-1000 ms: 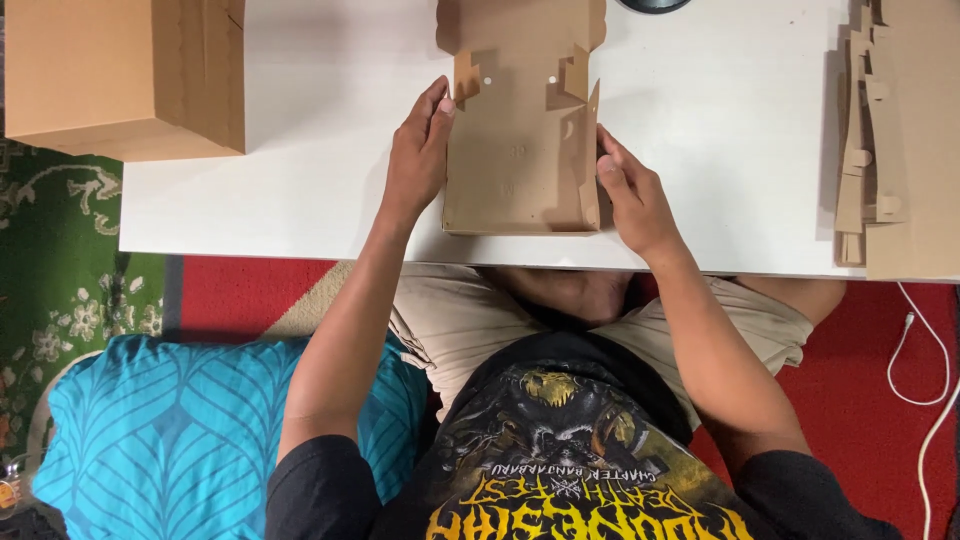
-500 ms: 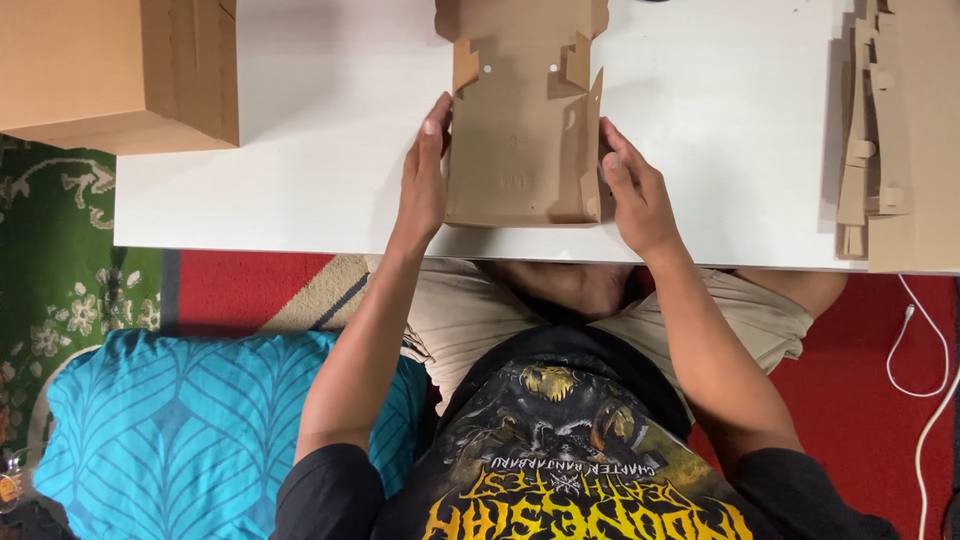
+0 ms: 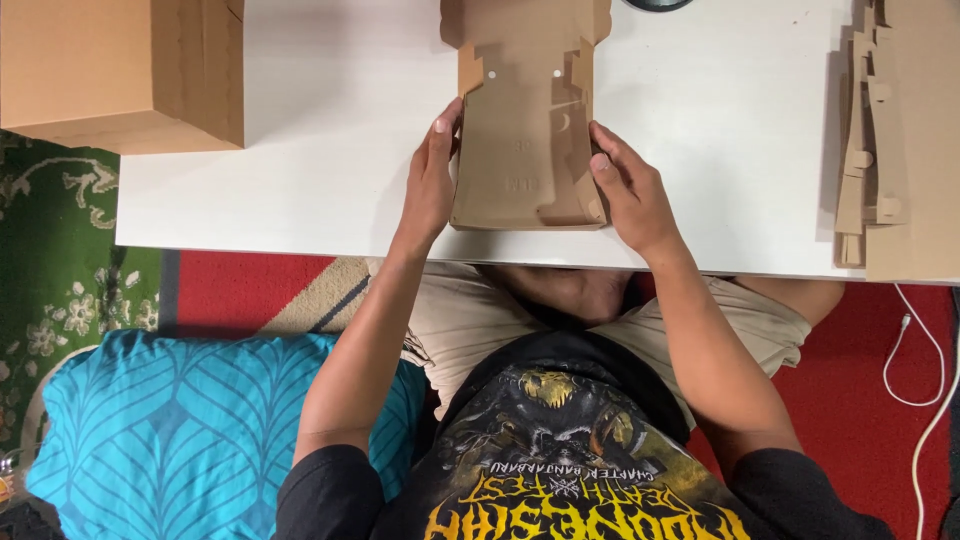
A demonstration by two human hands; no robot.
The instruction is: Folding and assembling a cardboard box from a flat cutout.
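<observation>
White and bare at its near edge, the bench (image 3: pixel 330 150) carries a flat, die-cut brown cardboard box blank (image 3: pixel 520 140) lying in front of a seated person, its side flaps partly raised. The left hand (image 3: pixel 432 185) presses against the blank's left flap, fingers (image 3: pixel 445 125) together and extended along the cardboard edge. The right hand (image 3: pixel 630 195) cups the right flap from outside, fingers (image 3: pixel 600 165) together and curled against it, folding it inward. A closed brown cardboard carton (image 3: pixel 120 70) stands at the bench's far left corner, well apart from the hands. A stack of flat brown cardboard blanks (image 3: pixel 890 140) lies at the right edge. Below the bench are a red patterned rug (image 3: pixel 240 290), a teal patterned cushion (image 3: pixel 180 430) and a white cable (image 3: pixel 925 400).
</observation>
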